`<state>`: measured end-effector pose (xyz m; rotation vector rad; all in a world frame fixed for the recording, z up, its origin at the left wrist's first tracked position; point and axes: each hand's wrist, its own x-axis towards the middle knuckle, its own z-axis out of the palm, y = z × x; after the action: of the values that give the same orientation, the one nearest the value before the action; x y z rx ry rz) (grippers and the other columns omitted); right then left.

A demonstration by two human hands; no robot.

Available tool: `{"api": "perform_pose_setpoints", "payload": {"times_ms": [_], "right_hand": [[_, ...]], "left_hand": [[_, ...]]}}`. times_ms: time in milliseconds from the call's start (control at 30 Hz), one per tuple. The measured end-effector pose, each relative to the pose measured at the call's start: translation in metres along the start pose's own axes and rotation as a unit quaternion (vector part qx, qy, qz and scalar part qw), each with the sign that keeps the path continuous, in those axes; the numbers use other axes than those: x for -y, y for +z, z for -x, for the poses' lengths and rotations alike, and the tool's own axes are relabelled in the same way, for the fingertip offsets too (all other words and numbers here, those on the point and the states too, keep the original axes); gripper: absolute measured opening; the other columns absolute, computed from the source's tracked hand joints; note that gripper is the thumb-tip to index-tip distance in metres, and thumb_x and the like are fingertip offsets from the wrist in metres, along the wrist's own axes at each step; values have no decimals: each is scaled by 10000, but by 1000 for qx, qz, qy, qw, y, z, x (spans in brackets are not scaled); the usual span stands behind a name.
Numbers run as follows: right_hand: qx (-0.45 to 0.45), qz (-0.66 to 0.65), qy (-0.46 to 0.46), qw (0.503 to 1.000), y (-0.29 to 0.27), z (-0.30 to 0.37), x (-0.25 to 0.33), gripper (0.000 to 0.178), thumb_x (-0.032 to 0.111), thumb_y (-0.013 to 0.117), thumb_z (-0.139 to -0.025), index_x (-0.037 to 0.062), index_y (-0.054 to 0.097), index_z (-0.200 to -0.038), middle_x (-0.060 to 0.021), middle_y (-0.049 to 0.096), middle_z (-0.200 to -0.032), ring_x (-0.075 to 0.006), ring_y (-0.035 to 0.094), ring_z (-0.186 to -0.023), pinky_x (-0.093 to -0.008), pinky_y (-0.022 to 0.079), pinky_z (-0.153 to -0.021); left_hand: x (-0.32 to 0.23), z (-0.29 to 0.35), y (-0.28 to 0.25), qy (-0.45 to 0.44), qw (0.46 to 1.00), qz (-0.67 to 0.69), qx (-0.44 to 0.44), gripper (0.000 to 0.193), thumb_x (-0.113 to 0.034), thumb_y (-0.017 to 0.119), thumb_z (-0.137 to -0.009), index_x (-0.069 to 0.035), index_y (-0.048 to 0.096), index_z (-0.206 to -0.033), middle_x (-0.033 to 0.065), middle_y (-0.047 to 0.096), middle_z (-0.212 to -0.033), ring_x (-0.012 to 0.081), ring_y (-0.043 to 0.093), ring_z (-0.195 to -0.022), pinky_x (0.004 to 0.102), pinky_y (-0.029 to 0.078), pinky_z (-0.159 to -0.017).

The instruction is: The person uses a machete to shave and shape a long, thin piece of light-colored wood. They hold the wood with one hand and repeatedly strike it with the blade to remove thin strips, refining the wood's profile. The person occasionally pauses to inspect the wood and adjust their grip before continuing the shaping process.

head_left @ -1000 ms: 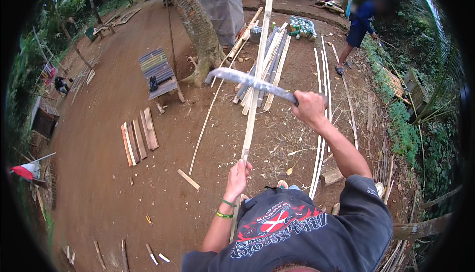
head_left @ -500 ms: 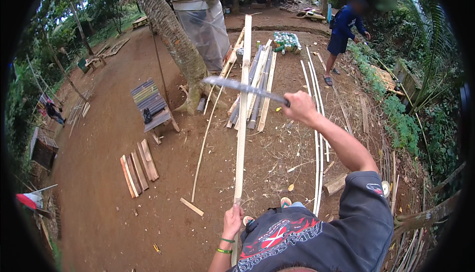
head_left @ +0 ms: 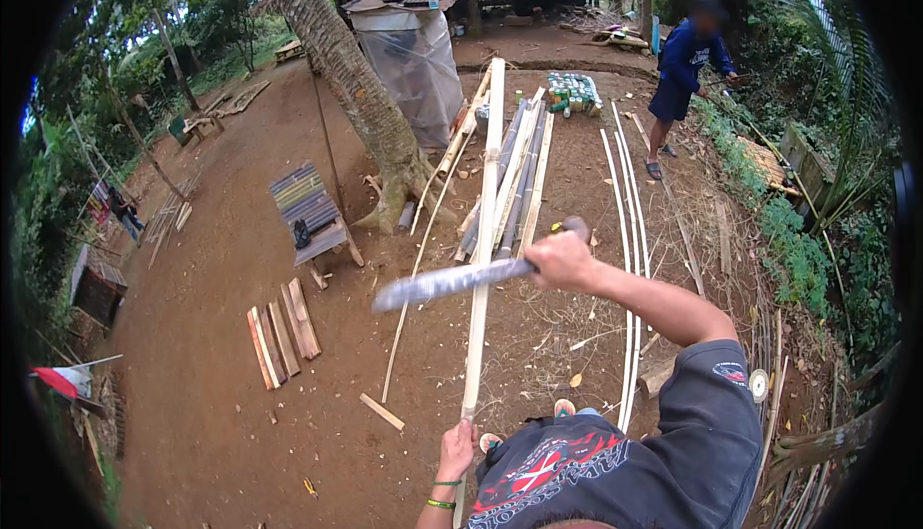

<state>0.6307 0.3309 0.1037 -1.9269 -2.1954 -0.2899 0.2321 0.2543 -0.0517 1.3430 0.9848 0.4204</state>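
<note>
Bamboo pole [head_left: 484,231] steadied in left hand [head_left: 456,451] fingers; right hand [head_left: 558,258] grips machete [head_left: 452,282], raised toward nine o'clock; the chop needs aim.

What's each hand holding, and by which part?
Right hand grips a long blade by its handle end. Left hand holds a long bamboo strip at its near end.

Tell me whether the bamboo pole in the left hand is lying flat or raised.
Raised: the left hand holds the bamboo pole's near end up, far end resting away.
</note>
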Motion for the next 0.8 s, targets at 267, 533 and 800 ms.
{"api": "perform_pose_setpoints", "payload": {"times_ms": [267,533,800], "right_hand": [[-69,103,165,978,-37,-19,-91,280,245,564,-933,90,590,-701,-17,517,-522,-108,470,-406,-320,418,-392],[-22,32,-150,988,37,6,3,178,90,573,-816,107,531,-644,-24,548,-539,-128,533,-444,-325,468,-407],[-231,39,466,853,-92,-51,-211,314,311,634,-837,16,720,-898,-233,711,-877,-372,711,-846,-470,575,-705]], "left_hand": [[-13,-7,19,-7,999,32,-10,537,-464,369,-1059,-56,519,-744,-23,460,-572,76,443,-497,265,358,-459],[0,-9,-5,-43,994,100,7,530,-528,357,-1042,-102,428,-735,-53,354,-559,56,332,-464,236,282,-428],[2,20,-1,-58,989,128,35,534,-544,343,-1041,-106,417,-745,-50,340,-563,55,305,-466,243,252,-427]]}}
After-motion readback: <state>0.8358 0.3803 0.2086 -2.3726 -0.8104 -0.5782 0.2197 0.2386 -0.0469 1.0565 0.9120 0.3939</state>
